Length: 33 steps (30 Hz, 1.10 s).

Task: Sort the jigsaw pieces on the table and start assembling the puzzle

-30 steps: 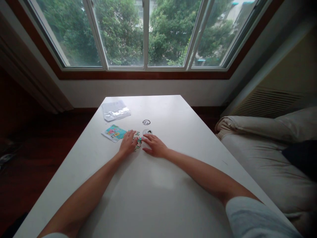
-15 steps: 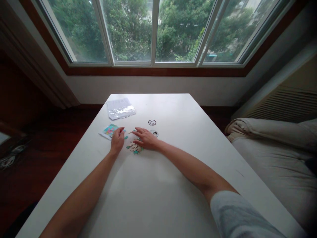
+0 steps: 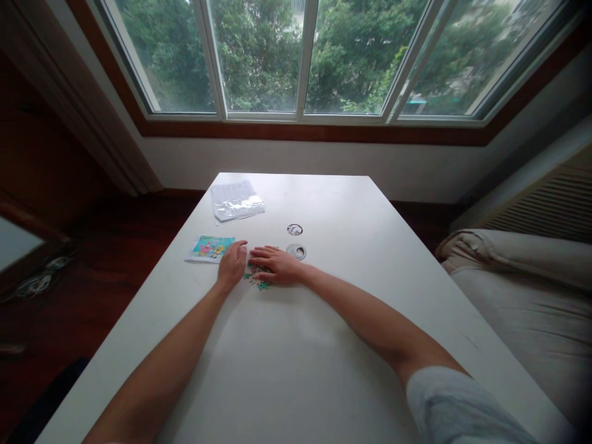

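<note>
A small pile of jigsaw puzzle pieces [image 3: 263, 286], green and pale wood-coloured, lies on the white table [image 3: 287, 357]. My right hand [image 3: 277, 266] rests flat over the pile with its fingers stretched to the left, hiding many of the pieces. On the pile's left side, my left hand [image 3: 232, 266] stands on its edge like a wall, fingers slightly curved, with nothing visible in it. Its fingers are beside a flat packet with a colourful cartoon picture [image 3: 213, 246] and cover the packet's right end.
Behind the hands lies a clear plastic bag [image 3: 238, 200] with white paper. Two round fittings are set in the tabletop, a dark-rimmed hole [image 3: 295, 229] and a grey ring [image 3: 296, 251]. A sofa [image 3: 518, 290] stands to the right, and cables [image 3: 39, 282] lie on the floor at left.
My right hand has come down over the pile and slightly left, covering more pieces. The picture packet has turned and shows more of its face. The whole view has shifted a little.
</note>
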Each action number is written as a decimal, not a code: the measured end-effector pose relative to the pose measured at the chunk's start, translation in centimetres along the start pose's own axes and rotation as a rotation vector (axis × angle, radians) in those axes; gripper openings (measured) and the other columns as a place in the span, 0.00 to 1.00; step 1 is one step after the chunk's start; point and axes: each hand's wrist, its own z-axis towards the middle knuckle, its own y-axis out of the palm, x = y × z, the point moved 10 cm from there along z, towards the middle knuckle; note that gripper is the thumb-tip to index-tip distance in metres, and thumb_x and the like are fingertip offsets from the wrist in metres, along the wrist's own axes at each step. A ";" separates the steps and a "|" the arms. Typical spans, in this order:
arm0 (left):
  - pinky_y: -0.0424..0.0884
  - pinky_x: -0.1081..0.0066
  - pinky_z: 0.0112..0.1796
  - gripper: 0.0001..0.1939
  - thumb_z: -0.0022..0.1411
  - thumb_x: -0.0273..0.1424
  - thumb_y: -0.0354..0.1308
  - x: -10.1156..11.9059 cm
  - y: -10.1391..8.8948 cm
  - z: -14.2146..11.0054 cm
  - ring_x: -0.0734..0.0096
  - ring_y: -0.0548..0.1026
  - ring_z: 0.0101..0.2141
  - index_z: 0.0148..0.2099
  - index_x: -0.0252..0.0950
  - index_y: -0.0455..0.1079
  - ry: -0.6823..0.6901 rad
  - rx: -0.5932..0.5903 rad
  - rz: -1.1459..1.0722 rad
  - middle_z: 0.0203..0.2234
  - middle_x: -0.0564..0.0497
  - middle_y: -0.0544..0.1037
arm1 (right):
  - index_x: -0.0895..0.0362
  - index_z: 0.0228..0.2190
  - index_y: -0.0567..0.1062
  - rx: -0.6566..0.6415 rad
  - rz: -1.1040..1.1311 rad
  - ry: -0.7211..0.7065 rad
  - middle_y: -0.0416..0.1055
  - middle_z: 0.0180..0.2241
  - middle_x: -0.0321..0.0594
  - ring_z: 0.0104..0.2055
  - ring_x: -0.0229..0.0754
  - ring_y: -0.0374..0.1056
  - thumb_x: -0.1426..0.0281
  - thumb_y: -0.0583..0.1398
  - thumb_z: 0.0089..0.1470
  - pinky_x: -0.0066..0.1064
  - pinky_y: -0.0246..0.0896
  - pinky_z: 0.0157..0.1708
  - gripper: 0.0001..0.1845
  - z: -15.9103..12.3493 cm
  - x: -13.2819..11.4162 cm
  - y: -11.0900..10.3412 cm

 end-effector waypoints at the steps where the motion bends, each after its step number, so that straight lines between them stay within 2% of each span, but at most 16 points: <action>1: 0.65 0.57 0.61 0.21 0.73 0.37 0.41 0.3 0.3 -0.1 0.61 0.73 0.55 0.55 0.37 0.71 0.019 -0.022 0.030 0.52 0.45 0.78 | 0.51 0.63 0.68 0.003 -0.003 -0.009 0.60 0.67 0.48 0.69 0.51 0.55 0.52 0.57 0.64 0.49 0.47 0.69 0.30 -0.7 -0.3 -0.1; 5: 0.54 0.53 0.66 0.23 0.74 0.40 0.41 2.4 2.5 -1.4 0.58 0.67 0.62 0.57 0.38 0.71 0.170 -0.171 0.203 0.59 0.45 0.73 | 0.52 0.63 0.66 0.080 -0.033 0.054 0.61 0.66 0.50 0.69 0.51 0.55 0.56 0.56 0.66 0.51 0.50 0.68 0.28 -3.8 -0.6 -1.2; 9: 0.49 0.53 0.68 0.29 0.73 0.48 0.42 3.9 4.6 -3.0 0.57 0.57 0.68 0.68 0.39 0.62 0.285 -0.314 0.305 0.67 0.44 0.62 | 0.54 0.62 0.68 0.181 -0.064 0.182 0.63 0.65 0.51 0.68 0.52 0.56 0.59 0.55 0.67 0.51 0.54 0.67 0.25 -6.6 0.0 -2.8; 14: 0.44 0.53 0.68 0.36 0.69 0.54 0.47 4.8 5.8 -3.9 0.55 0.51 0.70 0.72 0.42 0.54 0.330 -0.382 0.354 0.71 0.44 0.54 | 0.51 0.59 0.70 0.239 -0.056 0.270 0.65 0.63 0.50 0.66 0.52 0.60 0.61 0.58 0.65 0.53 0.58 0.65 0.22 -10.3 -0.5 -4.1; 19: 0.43 0.52 0.68 0.38 0.68 0.55 0.47 6.2 6.7 -4.1 0.55 0.49 0.71 0.73 0.42 0.53 0.401 -0.424 0.307 0.72 0.44 0.52 | 0.50 0.58 0.71 0.238 -0.047 0.315 0.63 0.64 0.49 0.66 0.52 0.59 0.61 0.58 0.65 0.53 0.59 0.65 0.21 -13.9 -3.1 -4.3; 23: 0.47 0.53 0.68 0.40 0.67 0.55 0.49 7.7 7.4 -3.6 0.54 0.51 0.70 0.73 0.41 0.52 0.470 -0.480 0.231 0.72 0.42 0.52 | 0.51 0.57 0.72 0.235 -0.052 0.338 0.64 0.63 0.48 0.67 0.51 0.58 0.61 0.56 0.66 0.52 0.57 0.66 0.20 -15.1 -4.4 -4.1; 27: 0.47 0.53 0.68 0.37 0.68 0.53 0.51 9.1 7.7 -3.1 0.55 0.54 0.69 0.72 0.42 0.55 0.519 -0.533 0.188 0.71 0.45 0.55 | 0.52 0.56 0.72 0.267 -0.044 0.377 0.66 0.62 0.49 0.66 0.50 0.59 0.60 0.55 0.67 0.52 0.57 0.66 0.20 -15.2 -3.8 -4.4; 33: 0.47 0.53 0.69 0.36 0.68 0.52 0.51 10.6 7.6 -5.3 0.57 0.53 0.69 0.72 0.43 0.55 0.578 -0.608 0.185 0.70 0.46 0.57 | 0.51 0.55 0.73 0.332 -0.026 0.449 0.68 0.59 0.48 0.63 0.51 0.63 0.59 0.56 0.66 0.52 0.61 0.63 0.19 -16.1 -2.2 -5.0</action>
